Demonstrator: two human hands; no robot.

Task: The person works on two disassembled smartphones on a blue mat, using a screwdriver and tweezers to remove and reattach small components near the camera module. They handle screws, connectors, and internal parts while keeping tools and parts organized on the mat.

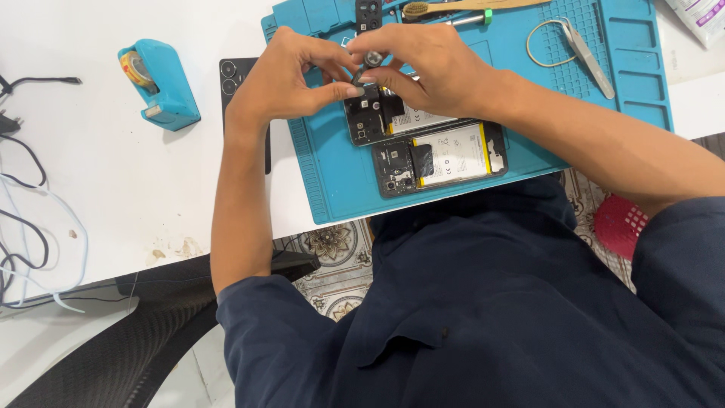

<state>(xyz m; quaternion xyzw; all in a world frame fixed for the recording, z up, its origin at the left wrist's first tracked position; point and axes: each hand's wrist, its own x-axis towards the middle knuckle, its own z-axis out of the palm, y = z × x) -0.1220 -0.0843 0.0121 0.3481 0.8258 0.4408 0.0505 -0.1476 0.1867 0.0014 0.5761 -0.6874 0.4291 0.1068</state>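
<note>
A person in a dark blue shirt sits at a white table (113, 189) and looks down at 2 hands; the left hand (283, 79) and the right hand (434, 68) come together over a blue work mat (332, 181); between the fingertips they pinch a small round grey part (373, 58), and the fingers are closed tight on it, with the left thumb and first finger pressed together just below; the small part sits right above an open phone (377, 113) that lies on the mat, partly hidden under the right hand; a second open phone (442, 159) lies just beside it, nearer to the person, and it shows a white battery with a yellow edge; a black phone back cover (236, 79) with 2 round camera holes lies on the table, partly under the left arm; a blue tape holder (160, 87) stands on the table to the left, well apart from the hands; metal tweezers (589, 57) and a thin ring (545, 44) lie on the far right part of the mat; a brush with a wooden handle (461, 7) lies at the top edge; white and black cables (30, 219) curl at the left side of the table; a black chair arm (151, 317) shows below the table, and a red basket (621, 223) sits on the patterned floor
</note>
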